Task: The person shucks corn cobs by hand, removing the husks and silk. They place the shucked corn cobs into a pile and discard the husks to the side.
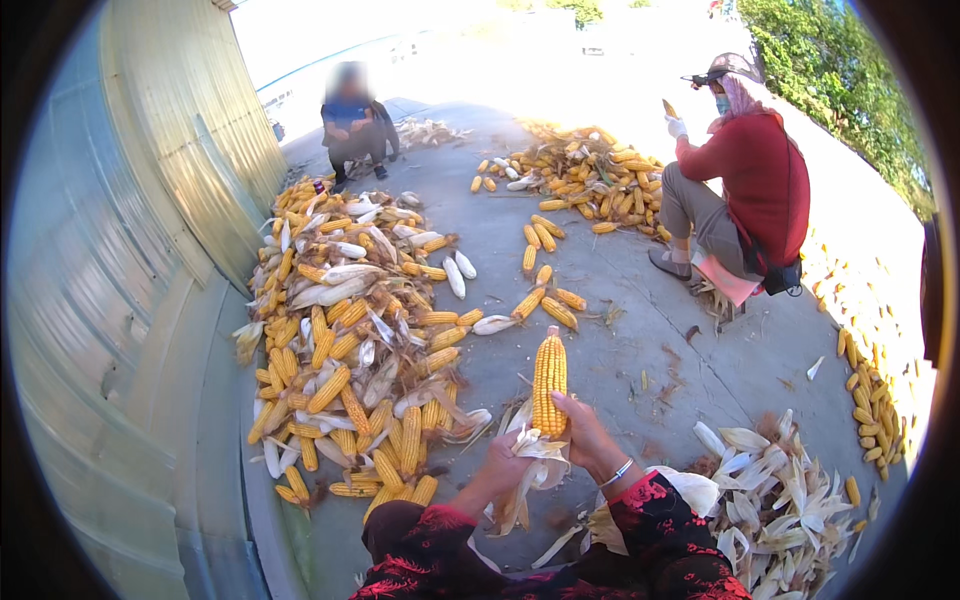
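Upright before me stands a yellow ear of corn, its kernels bare and its pinkish end pointing up. My right hand grips the lower part of the ear, thumb lying along the kernels. Pale dry husk hangs around the ear's base, and my left hand is closed on it. The base of the ear itself is hidden by husk and fingers. To the left of my hands lies a long heap of corn ears, some bare, some still in whitish husk.
Stripped husks are piled at my right. A corrugated metal wall borders the left. A person in a red top sits at right, holding an ear, beside another corn heap. Another person squats behind the left heap. Loose ears lie on the concrete.
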Available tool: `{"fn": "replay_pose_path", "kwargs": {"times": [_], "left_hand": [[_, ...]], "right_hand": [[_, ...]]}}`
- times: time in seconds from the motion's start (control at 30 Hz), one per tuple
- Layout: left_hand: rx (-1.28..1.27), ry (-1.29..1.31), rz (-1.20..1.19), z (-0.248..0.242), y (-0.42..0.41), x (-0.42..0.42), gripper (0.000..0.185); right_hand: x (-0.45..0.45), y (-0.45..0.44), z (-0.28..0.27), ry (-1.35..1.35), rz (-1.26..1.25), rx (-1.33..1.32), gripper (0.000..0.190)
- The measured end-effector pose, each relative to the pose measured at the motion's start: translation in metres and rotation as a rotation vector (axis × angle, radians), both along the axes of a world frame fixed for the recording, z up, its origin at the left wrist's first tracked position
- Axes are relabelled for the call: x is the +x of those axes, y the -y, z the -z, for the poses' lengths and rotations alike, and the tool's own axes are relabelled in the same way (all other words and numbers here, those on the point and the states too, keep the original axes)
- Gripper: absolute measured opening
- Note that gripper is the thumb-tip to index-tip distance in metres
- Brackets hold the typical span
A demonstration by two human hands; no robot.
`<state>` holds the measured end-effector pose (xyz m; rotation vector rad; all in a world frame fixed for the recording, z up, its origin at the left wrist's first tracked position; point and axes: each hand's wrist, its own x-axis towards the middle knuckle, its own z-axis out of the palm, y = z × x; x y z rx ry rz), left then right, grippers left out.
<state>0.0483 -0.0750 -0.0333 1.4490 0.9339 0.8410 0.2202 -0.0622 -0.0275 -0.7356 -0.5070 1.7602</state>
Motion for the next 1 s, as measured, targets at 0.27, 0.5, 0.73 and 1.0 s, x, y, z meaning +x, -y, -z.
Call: {"fn": "replay_pose_path", "kwargs": {"times": [0.27, 0.5, 0.73, 1.0], "left_hand": [[0.085, 0.026, -0.005, -0.014, 0.006, -0.002, 0.029], [-0.248, 0.235, -0.044, -0.006, 0.004, 0.005, 0.022], [0.142, 0.025, 0.403, -0.021, 0.025, -0.011, 0.025], [-0.184, -0.433, 0.699, 0.017, 0.001, -0.011, 0.021]], "right_hand": [[-0.002, 0.002, -0.007, -0.075, -0.037, -0.033, 0.037], [-0.007, 0.011, -0.016, 0.904, 0.293, 0.382, 0.049], [0.005, -0.001, -0.012, 0.945, 0.323, 0.291, 0.052], [0.007, 0.017, -0.056, 1.185, 0.121, 0.837, 0.057]]}}
